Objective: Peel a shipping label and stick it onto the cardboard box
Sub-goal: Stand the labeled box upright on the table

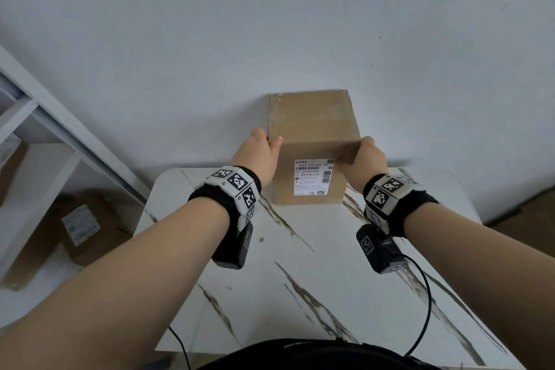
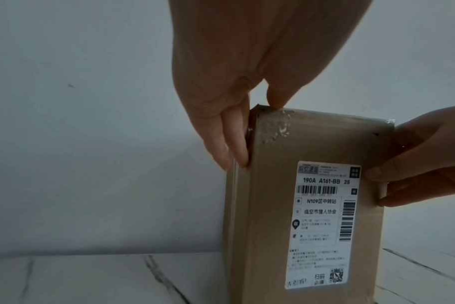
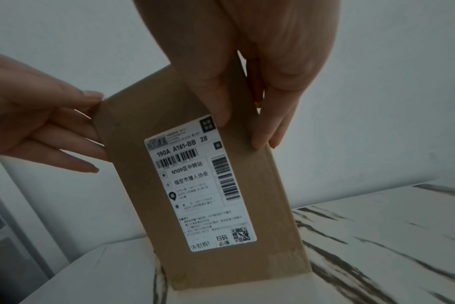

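We have the cardboard box (image 1: pixel 312 141) standing upright at the far edge of the bench (image 1: pixel 300 279), close to the wall, and the shipping label (image 1: pixel 314 176) already lies flat on the face toward us. Our left hand (image 1: pixel 258 153) clasps the left upper edge, thumb over the top corner and fingers (image 2: pixel 227 142) down the side; our right hand (image 1: pixel 365 159) grips the right edge, thumb on the front face just beside the label's upper corner, fingers (image 3: pixel 269 123) round the side. The step in hand looks like steadying and seating the box (the sticking seems done). To do it well, we should hold the box square, keep both grips even, then rub the label's corners down so none lift.
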